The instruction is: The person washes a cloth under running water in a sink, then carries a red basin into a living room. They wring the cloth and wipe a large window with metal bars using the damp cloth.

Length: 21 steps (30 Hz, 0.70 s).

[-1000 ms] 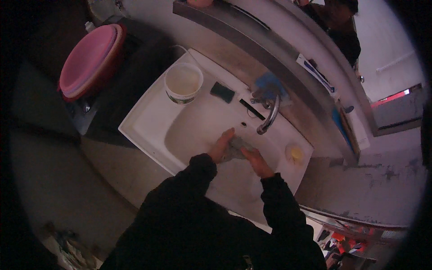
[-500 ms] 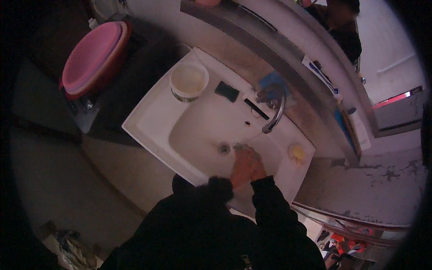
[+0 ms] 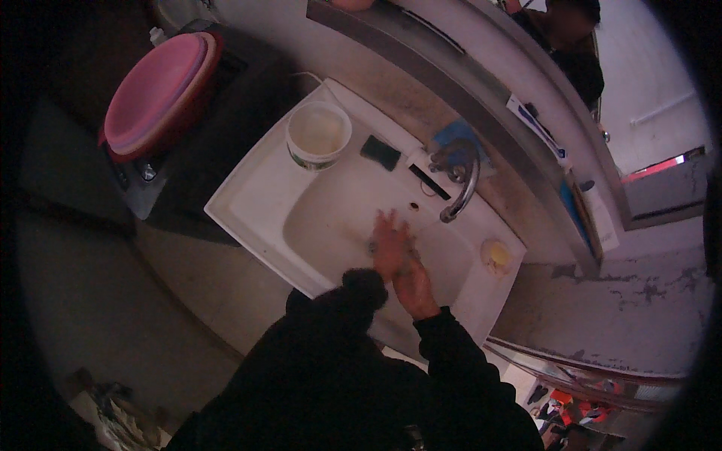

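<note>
Over the basin of the white sink [image 3: 316,218], my two hands lie against each other. My left hand [image 3: 389,244] is on top, its fingers stretched out and apart, slightly blurred, pointing toward the back of the sink. Under and beside it is my right hand [image 3: 414,287]; its fingers are mostly hidden behind the left one. No object shows between them. A curved metal faucet [image 3: 468,188] stands behind the hands to the right; I cannot make out whether water runs from it. The drain is covered by my left hand.
On the sink's rim are a white bucket [image 3: 319,134], a dark green scouring pad [image 3: 380,152] and a yellow soap bar [image 3: 496,254]. Pink and red basins [image 3: 154,94] rest on a dark appliance at left. A shelf with toothbrush-like items [image 3: 538,128] runs below a mirror [image 3: 654,90].
My left hand has come up over the right, its fingers now spread and farther toward the back. The right hand has turned and shifted slightly. Before, both were bunched together lower in the basin.
</note>
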Available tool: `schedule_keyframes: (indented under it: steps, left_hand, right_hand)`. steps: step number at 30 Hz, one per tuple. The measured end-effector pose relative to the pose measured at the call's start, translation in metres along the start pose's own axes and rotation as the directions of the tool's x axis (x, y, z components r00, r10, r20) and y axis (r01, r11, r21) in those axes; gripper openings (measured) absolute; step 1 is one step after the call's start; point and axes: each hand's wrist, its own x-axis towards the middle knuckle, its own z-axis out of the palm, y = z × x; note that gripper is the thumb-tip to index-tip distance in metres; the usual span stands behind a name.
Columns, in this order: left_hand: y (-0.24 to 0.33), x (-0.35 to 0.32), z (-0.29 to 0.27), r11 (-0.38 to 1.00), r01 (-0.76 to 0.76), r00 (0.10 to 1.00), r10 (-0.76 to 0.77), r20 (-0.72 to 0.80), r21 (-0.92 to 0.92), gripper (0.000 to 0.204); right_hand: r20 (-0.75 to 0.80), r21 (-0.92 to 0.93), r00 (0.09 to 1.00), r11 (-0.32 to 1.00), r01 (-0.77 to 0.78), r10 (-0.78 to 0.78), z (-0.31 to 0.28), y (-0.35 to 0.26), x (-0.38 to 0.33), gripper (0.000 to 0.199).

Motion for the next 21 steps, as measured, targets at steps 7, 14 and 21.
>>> schedule_keyframes:
  steps: [7,14,21]
  left_hand:
    - [0.062,-0.019,-0.022,0.905,0.165,0.965,-0.23,-0.127,-0.392,0.045]
    - [-0.023,0.021,-0.028,-0.371,0.47,0.692,-0.408,0.595,-0.801,0.045]
    - [-0.001,-0.008,-0.032,0.105,0.488,0.825,-0.38,0.419,-0.866,0.044]
  right_hand:
    - [0.155,-0.112,0.988,0.993,0.042,-0.024,-0.02,-0.022,-0.001,0.051]
    - [0.077,-0.053,0.997,0.998,0.034,-0.03,0.017,-0.006,0.004,0.044]
    - [-0.213,-0.007,0.968,0.99,-0.139,0.135,0.001,-0.037,0.01,0.047]
